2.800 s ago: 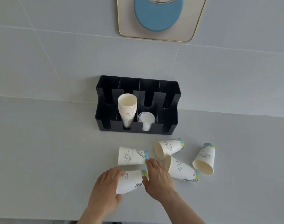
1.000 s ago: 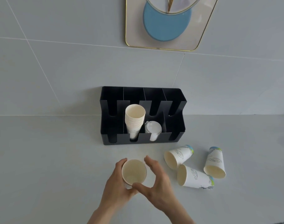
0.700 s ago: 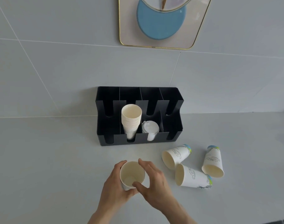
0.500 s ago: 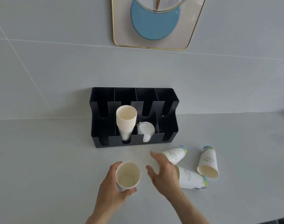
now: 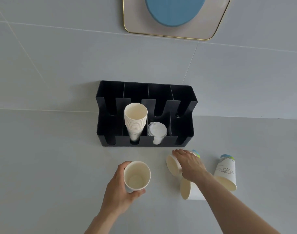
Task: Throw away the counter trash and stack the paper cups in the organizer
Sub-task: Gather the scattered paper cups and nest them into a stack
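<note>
Three loose cups [image 5: 226,173] beside black organizer [image 5: 145,142]

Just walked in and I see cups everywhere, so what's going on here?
A person is gathering loose paper cups. The left hand holds an upright cup, while the right hand closes over a tipped cup. Two more lie on the counter. The black organizer already holds a cup stack.

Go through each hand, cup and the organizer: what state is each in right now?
left hand: holding an upright paper cup
right hand: on a tipped cup, grip unclear
second tipped cup: lying, untouched
far cup: mouth toward the camera
organizer: cup stack and lids inside
</note>
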The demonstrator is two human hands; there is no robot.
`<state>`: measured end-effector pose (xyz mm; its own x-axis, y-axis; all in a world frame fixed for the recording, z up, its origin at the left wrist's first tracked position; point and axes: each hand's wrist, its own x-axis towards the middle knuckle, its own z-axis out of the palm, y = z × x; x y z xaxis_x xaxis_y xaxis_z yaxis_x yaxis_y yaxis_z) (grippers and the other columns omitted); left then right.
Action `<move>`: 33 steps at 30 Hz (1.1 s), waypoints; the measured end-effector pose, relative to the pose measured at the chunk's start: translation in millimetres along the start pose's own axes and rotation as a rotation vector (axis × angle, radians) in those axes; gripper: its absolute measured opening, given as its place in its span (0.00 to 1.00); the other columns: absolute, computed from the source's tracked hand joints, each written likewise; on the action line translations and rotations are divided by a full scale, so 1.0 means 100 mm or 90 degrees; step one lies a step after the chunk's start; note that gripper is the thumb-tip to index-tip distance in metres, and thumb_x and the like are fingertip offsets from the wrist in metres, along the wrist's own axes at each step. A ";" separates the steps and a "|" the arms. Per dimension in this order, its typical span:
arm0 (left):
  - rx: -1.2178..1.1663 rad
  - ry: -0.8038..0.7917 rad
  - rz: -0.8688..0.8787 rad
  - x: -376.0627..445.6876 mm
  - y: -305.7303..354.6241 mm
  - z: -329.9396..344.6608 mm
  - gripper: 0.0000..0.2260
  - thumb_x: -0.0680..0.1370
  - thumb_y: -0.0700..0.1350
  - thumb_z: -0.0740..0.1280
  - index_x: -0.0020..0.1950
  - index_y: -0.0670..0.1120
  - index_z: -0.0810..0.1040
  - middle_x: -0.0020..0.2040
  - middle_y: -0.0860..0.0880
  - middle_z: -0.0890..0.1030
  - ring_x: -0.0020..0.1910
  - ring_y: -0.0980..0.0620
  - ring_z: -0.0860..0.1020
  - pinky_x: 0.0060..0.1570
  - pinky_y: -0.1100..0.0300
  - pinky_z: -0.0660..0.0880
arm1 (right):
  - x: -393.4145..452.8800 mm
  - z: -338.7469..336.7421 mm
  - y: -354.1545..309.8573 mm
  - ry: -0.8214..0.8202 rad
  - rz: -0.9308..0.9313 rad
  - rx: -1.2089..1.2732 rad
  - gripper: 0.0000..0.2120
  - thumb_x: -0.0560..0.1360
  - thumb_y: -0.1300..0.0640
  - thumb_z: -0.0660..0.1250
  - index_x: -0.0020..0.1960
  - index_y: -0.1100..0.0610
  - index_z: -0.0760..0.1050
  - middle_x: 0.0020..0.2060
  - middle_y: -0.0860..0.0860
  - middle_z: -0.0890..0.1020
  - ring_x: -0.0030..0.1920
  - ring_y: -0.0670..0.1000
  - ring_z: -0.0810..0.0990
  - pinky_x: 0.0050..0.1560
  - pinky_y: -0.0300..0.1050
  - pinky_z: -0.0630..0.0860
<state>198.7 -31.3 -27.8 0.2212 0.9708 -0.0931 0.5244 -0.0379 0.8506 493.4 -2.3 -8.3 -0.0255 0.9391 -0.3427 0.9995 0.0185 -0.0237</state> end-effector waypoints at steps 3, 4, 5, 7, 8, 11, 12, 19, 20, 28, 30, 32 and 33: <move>0.000 0.011 -0.009 0.00 0.03 0.02 0.41 0.59 0.57 0.83 0.67 0.64 0.65 0.61 0.65 0.76 0.58 0.62 0.76 0.52 0.64 0.75 | 0.08 -0.02 0.00 0.025 -0.018 -0.023 0.36 0.69 0.61 0.76 0.73 0.52 0.66 0.65 0.49 0.77 0.65 0.55 0.75 0.61 0.52 0.77; -0.002 0.014 -0.010 0.00 0.04 0.03 0.41 0.59 0.56 0.83 0.67 0.64 0.65 0.61 0.65 0.76 0.58 0.63 0.76 0.52 0.65 0.75 | 0.08 -0.05 -0.01 0.045 -0.019 -0.014 0.36 0.69 0.59 0.76 0.73 0.51 0.66 0.65 0.49 0.77 0.65 0.55 0.76 0.60 0.52 0.77; -0.005 0.015 -0.010 0.00 0.04 0.04 0.41 0.59 0.56 0.83 0.67 0.64 0.65 0.61 0.65 0.76 0.58 0.63 0.76 0.52 0.65 0.74 | 0.07 -0.08 -0.03 0.072 -0.020 0.005 0.36 0.69 0.57 0.77 0.73 0.52 0.66 0.65 0.49 0.77 0.64 0.55 0.76 0.59 0.52 0.77; -0.005 0.013 -0.008 0.00 0.04 0.04 0.42 0.59 0.56 0.83 0.67 0.64 0.65 0.62 0.65 0.76 0.59 0.64 0.75 0.52 0.66 0.74 | 0.01 -0.16 -0.10 0.152 -0.025 0.081 0.37 0.67 0.54 0.79 0.72 0.51 0.68 0.64 0.48 0.78 0.62 0.55 0.78 0.56 0.51 0.78; -0.002 0.011 -0.007 0.00 0.04 0.03 0.42 0.59 0.57 0.83 0.67 0.64 0.65 0.62 0.65 0.76 0.59 0.63 0.76 0.52 0.65 0.75 | -0.03 -0.22 -0.17 0.201 -0.027 0.140 0.37 0.66 0.53 0.80 0.71 0.50 0.69 0.63 0.48 0.78 0.60 0.55 0.79 0.54 0.51 0.79; 0.005 0.006 -0.005 0.00 0.05 0.02 0.43 0.58 0.58 0.83 0.67 0.64 0.64 0.62 0.65 0.76 0.59 0.61 0.76 0.53 0.65 0.75 | -0.22 -0.43 -0.43 0.319 -0.011 0.387 0.37 0.63 0.50 0.83 0.68 0.47 0.71 0.60 0.45 0.80 0.55 0.48 0.80 0.53 0.46 0.78; 0.008 0.005 -0.005 0.00 0.05 0.02 0.43 0.58 0.59 0.83 0.67 0.64 0.64 0.62 0.65 0.76 0.59 0.60 0.76 0.54 0.64 0.75 | -0.29 -0.51 -0.53 0.340 -0.005 0.475 0.37 0.62 0.50 0.84 0.68 0.47 0.72 0.60 0.44 0.81 0.56 0.46 0.80 0.55 0.44 0.77; 0.012 -0.009 0.000 -0.01 0.10 -0.01 0.42 0.59 0.60 0.82 0.64 0.69 0.59 0.58 0.66 0.76 0.55 0.60 0.78 0.46 0.70 0.73 | -0.70 -0.67 -1.11 0.261 -0.065 0.807 0.33 0.65 0.56 0.84 0.66 0.49 0.76 0.58 0.45 0.84 0.61 0.47 0.82 0.62 0.45 0.79; 0.012 -0.011 0.002 -0.01 0.10 -0.02 0.42 0.59 0.60 0.82 0.64 0.69 0.59 0.58 0.67 0.75 0.55 0.60 0.78 0.45 0.70 0.73 | -0.73 -0.64 -1.16 0.265 -0.065 0.802 0.33 0.65 0.55 0.84 0.67 0.48 0.75 0.59 0.44 0.84 0.62 0.46 0.81 0.62 0.43 0.78; -0.012 -0.005 0.011 -0.01 0.08 -0.05 0.41 0.59 0.61 0.82 0.66 0.64 0.64 0.59 0.66 0.78 0.57 0.64 0.78 0.49 0.69 0.76 | -0.77 -0.45 -1.31 0.263 -0.052 0.682 0.35 0.64 0.50 0.83 0.66 0.43 0.72 0.60 0.38 0.81 0.62 0.40 0.78 0.58 0.33 0.75; -0.027 0.000 0.017 -0.01 0.07 -0.07 0.43 0.58 0.63 0.82 0.68 0.63 0.64 0.61 0.66 0.77 0.59 0.62 0.78 0.52 0.64 0.78 | -0.75 -0.31 -1.32 0.243 -0.028 0.634 0.38 0.64 0.50 0.82 0.69 0.41 0.69 0.63 0.37 0.78 0.63 0.37 0.75 0.57 0.30 0.71; -0.025 -0.009 0.034 0.00 0.05 -0.10 0.45 0.58 0.64 0.81 0.69 0.63 0.63 0.64 0.65 0.76 0.61 0.59 0.77 0.56 0.60 0.79 | -0.73 -0.18 -1.31 0.211 -0.012 0.596 0.45 0.65 0.47 0.81 0.76 0.45 0.62 0.67 0.39 0.73 0.66 0.37 0.71 0.61 0.30 0.67; -0.018 -0.014 0.044 0.00 0.05 -0.12 0.46 0.58 0.65 0.81 0.71 0.61 0.63 0.65 0.65 0.75 0.62 0.58 0.77 0.57 0.58 0.80 | -0.73 -0.13 -1.31 0.199 -0.006 0.585 0.48 0.65 0.46 0.81 0.78 0.47 0.59 0.68 0.40 0.72 0.67 0.39 0.70 0.64 0.33 0.67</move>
<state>191.7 -28.8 -17.4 0.2738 0.9607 -0.0454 0.4836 -0.0967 0.8699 364.6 -68.2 32.3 0.1047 0.9916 -0.0760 0.5942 -0.1237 -0.7948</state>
